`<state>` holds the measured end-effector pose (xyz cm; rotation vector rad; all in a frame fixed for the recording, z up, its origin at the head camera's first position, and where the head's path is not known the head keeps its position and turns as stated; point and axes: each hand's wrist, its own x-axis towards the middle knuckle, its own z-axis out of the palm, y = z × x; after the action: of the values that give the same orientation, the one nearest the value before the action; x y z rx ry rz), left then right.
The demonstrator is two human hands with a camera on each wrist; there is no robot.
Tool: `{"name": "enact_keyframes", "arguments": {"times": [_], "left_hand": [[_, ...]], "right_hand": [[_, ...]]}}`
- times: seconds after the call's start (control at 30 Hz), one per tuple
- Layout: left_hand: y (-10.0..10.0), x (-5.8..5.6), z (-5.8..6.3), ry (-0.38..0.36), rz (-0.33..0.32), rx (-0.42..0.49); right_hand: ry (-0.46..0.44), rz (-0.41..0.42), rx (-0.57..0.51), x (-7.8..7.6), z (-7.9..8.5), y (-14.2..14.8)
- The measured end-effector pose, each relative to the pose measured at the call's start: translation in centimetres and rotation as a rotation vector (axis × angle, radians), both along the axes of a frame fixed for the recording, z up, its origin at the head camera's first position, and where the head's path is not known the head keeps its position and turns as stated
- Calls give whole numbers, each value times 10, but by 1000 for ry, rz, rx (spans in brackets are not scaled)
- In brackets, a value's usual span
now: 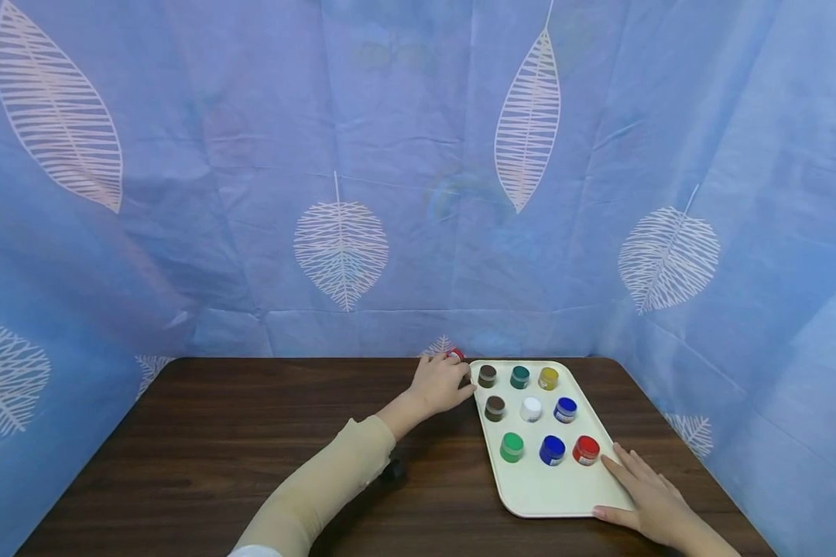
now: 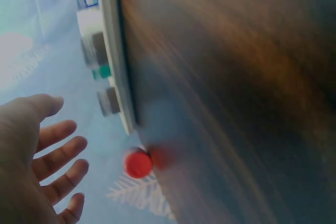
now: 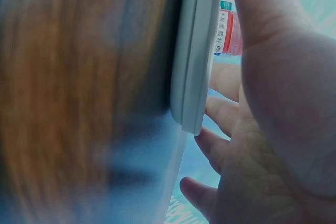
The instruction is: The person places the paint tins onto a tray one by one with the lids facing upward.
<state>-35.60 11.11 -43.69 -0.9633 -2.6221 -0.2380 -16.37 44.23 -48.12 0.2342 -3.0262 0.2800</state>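
Note:
My left hand (image 1: 440, 384) reaches to the back of the table, fingers spread and slightly bent, with nothing between them in the left wrist view. Close by, a red-lidded paint jar (image 2: 138, 164) sits at the table's back edge, its round lid facing the left wrist camera. Beside that hand is a cream tray (image 1: 553, 491) with several small paint jars in rows, including a green jar (image 1: 512, 447), a white jar (image 1: 531, 409) and a red jar (image 1: 586, 450). At the tray's front right corner, my right hand (image 1: 651, 495) rests its extended fingers and thumb along the rim.
The dark wooden table (image 1: 251, 456) extends left of the tray. Blue cloth (image 1: 418, 155) with white leaf prints hangs behind the table and along both sides. A small black object (image 1: 393, 470) shows under the left forearm.

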Motion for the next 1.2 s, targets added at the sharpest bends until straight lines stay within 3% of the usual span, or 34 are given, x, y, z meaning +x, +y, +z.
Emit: {"name": "enact_keyframes", "arguments": {"times": [0.33, 0.83, 1.2], "left_hand": [[5, -28, -12, -20, 147, 63], [27, -57, -20, -91, 356, 101], [30, -69, -20, -82, 418, 36]], "right_hand": [[-53, -13, -16, 1, 3, -2], [-18, -11, -17, 3, 1, -2], [-6, -15, -15, 3, 3, -5]]}}
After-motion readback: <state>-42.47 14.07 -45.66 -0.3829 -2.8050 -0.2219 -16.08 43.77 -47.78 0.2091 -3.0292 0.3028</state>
